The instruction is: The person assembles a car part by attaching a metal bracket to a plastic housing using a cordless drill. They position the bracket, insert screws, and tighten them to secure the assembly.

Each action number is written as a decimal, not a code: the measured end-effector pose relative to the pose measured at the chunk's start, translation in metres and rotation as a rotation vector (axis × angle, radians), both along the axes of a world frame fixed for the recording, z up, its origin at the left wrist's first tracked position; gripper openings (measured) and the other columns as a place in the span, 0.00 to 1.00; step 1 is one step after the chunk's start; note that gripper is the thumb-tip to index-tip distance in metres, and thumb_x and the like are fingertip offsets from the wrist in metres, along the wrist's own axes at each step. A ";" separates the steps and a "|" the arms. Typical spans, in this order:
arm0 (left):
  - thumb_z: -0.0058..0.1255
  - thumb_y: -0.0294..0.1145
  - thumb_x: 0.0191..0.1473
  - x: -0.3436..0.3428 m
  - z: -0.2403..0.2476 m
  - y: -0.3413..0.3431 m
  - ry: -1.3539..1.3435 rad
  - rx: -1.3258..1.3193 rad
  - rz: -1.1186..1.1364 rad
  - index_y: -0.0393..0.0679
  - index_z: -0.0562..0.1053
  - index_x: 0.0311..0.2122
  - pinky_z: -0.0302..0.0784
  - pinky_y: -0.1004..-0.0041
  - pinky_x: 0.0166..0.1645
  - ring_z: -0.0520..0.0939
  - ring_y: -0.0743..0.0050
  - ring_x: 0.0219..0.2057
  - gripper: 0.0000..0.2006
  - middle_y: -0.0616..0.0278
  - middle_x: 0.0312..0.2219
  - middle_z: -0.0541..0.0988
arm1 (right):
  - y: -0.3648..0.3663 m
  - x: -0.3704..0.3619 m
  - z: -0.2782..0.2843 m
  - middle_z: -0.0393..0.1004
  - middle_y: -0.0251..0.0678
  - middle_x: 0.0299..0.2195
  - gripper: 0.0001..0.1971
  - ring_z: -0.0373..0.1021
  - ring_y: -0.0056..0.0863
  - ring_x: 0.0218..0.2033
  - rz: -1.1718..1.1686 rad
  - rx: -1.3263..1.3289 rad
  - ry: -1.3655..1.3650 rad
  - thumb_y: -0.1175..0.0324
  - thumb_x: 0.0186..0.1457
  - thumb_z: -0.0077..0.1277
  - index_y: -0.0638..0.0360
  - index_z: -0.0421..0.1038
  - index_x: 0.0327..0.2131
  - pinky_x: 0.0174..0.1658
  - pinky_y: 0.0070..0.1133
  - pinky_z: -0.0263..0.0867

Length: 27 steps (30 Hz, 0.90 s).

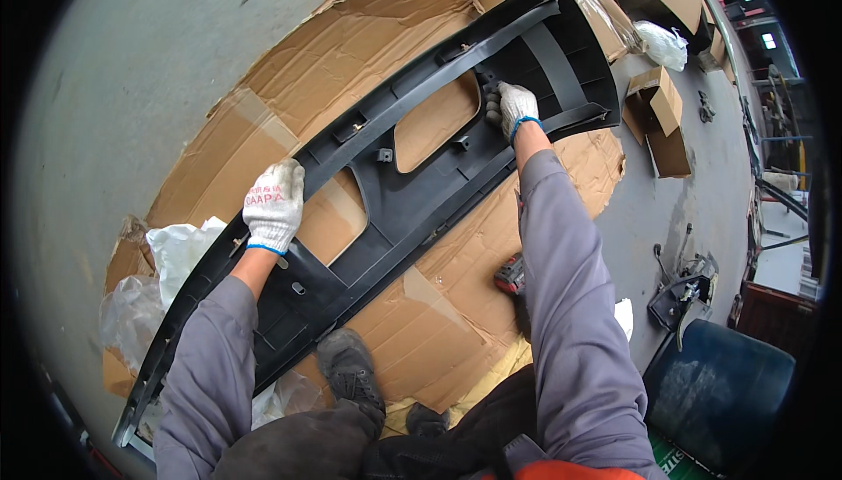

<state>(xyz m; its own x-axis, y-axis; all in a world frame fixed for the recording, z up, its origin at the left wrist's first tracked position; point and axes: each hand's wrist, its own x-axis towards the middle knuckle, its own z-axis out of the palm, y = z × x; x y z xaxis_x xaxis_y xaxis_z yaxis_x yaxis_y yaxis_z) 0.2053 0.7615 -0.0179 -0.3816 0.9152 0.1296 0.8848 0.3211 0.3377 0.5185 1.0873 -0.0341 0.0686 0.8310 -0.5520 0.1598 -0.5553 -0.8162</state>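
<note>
A long black plastic panel (pixel 386 208), which looks like a vehicle trim part, lies slantwise in front of me with its ribbed inner side up. It has two large cut-outs, small clips along its far edge and small brackets. My left hand (pixel 274 204), in a white knitted glove with red print, is closed over the panel's far-left edge beside the lower cut-out. In a matching glove, my right hand (pixel 513 110) has its fingers curled at the panel beside the upper cut-out's right end, close to a small bracket. What those fingers hold, if anything, is hidden.
Flattened cardboard (pixel 447 305) lies under the panel, with clear plastic wrap (pixel 132 313) at the left. A red-and-black power tool (pixel 510 276) is beside my right forearm. Farther right are an open carton (pixel 658 120), a mechanical part (pixel 688 291) and a dark blue container (pixel 719 392).
</note>
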 end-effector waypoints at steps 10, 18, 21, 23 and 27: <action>0.47 0.42 0.67 0.000 0.000 0.001 -0.024 -0.011 0.018 0.44 0.77 0.44 0.79 0.54 0.46 0.83 0.45 0.40 0.13 0.50 0.38 0.83 | 0.004 0.004 -0.006 0.76 0.32 0.27 0.10 0.69 0.21 0.20 0.099 -0.053 0.090 0.63 0.69 0.48 0.59 0.72 0.37 0.20 0.18 0.65; 0.47 0.42 0.67 0.000 0.002 0.000 -0.031 -0.007 0.026 0.44 0.78 0.43 0.79 0.54 0.47 0.83 0.46 0.41 0.14 0.50 0.38 0.83 | 0.001 0.000 -0.002 0.74 0.33 0.27 0.09 0.68 0.20 0.20 0.070 -0.088 0.186 0.66 0.69 0.46 0.61 0.72 0.38 0.21 0.18 0.65; 0.47 0.42 0.67 0.001 0.003 0.001 -0.031 -0.022 0.029 0.44 0.78 0.44 0.79 0.54 0.47 0.83 0.46 0.41 0.14 0.50 0.38 0.83 | -0.004 -0.005 0.006 0.72 0.33 0.26 0.07 0.64 0.18 0.18 0.016 -0.079 0.244 0.70 0.68 0.45 0.63 0.69 0.36 0.18 0.16 0.60; 0.47 0.42 0.67 0.001 0.003 0.002 -0.030 -0.032 0.029 0.44 0.77 0.44 0.79 0.54 0.47 0.83 0.46 0.41 0.14 0.50 0.38 0.83 | -0.002 -0.002 0.003 0.72 0.33 0.26 0.07 0.64 0.18 0.18 0.013 -0.086 0.287 0.70 0.68 0.45 0.63 0.69 0.37 0.17 0.16 0.59; 0.47 0.42 0.67 0.001 0.000 0.003 -0.020 -0.049 0.023 0.44 0.77 0.44 0.79 0.54 0.47 0.83 0.46 0.41 0.14 0.50 0.38 0.83 | -0.001 -0.001 -0.010 0.73 0.28 0.27 0.12 0.64 0.16 0.20 -0.014 -0.108 0.309 0.62 0.71 0.44 0.62 0.72 0.41 0.21 0.17 0.62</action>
